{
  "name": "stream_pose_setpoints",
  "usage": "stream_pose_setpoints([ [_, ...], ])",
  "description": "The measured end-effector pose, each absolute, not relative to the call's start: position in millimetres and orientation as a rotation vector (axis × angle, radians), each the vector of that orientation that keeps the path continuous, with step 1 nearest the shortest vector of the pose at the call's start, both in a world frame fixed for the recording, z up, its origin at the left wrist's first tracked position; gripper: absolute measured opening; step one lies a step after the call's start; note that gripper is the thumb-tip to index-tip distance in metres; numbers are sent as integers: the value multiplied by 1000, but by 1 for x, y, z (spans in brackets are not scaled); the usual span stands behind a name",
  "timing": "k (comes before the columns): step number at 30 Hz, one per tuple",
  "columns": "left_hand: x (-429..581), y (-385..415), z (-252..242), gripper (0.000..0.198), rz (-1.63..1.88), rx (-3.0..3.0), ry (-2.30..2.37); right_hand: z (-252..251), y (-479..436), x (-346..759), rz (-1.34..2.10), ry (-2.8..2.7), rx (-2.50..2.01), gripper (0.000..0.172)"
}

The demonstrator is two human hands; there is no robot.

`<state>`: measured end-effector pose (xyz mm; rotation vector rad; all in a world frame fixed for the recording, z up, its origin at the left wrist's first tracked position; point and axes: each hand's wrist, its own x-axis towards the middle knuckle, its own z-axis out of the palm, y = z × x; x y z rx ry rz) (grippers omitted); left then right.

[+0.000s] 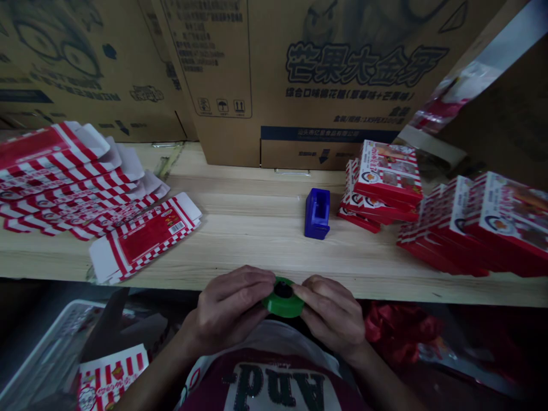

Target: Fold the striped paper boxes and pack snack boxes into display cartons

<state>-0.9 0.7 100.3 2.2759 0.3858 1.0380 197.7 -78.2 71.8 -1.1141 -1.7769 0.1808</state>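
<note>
Between my two hands, just in front of the table's near edge, is a roll of green tape [283,308] with a dark core. My left hand [235,305] grips its left side, fingers closed along the rim. On the opposite side my right hand [331,314] pinches the roll with fingers and thumb. Beyond them on the table stands a small blue tape dispenser [317,214], its roll slot bare. What the fingertips do under the roll is hidden.
Flat red-and-white striped cartons [64,177] lie stacked at the left, with one loose carton [145,237] nearer. Filled red boxes [387,171] and a leaning row of more boxes [492,222] occupy the right. Large cardboard boxes [308,131] line the back of the wooden table [240,228].
</note>
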Motion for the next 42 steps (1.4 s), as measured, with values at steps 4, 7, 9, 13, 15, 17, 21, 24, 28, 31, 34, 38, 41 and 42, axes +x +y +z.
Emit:
stream_pose_setpoints([
  [4,0,2,100,34,1056,2305,367,71,-79,199,181,-1805,-1124,45],
  [7,1,1,100,32,1069,2332,368,72,-80,199,183,-1807,-1148,42],
  [9,1,-1,100,35,1082,2348,384,73,-81,198,171,-1803,-1172,40],
  [13,1,-2,101,39,1089,2364,389,75,-81,196,130,-1805,-1179,39],
  [15,1,-1,101,38,1079,2350,359,75,-80,195,141,-1791,-1173,36],
  [17,0,1,100,40,1040,2299,379,75,-78,195,201,-1729,-1198,28],
  [21,2,0,92,62,891,2035,592,73,-71,195,490,-1433,-1332,6],
  [24,9,-1,83,59,852,1739,598,67,-66,197,772,-1193,-1388,18],
  [28,20,0,81,49,916,1491,550,57,-62,194,1085,-857,-1258,20],
  [31,24,2,85,47,943,1432,569,55,-58,188,1273,-624,-1126,24],
  [34,26,1,85,44,943,1418,573,55,-55,183,1405,-486,-1020,24],
  [38,28,0,81,45,929,1369,602,52,-54,182,1503,-417,-946,23],
  [41,31,-1,80,42,885,1307,656,49,-54,181,1543,-385,-912,26],
  [42,32,-1,80,41,871,1285,678,47,-54,181,1545,-371,-909,27],
])
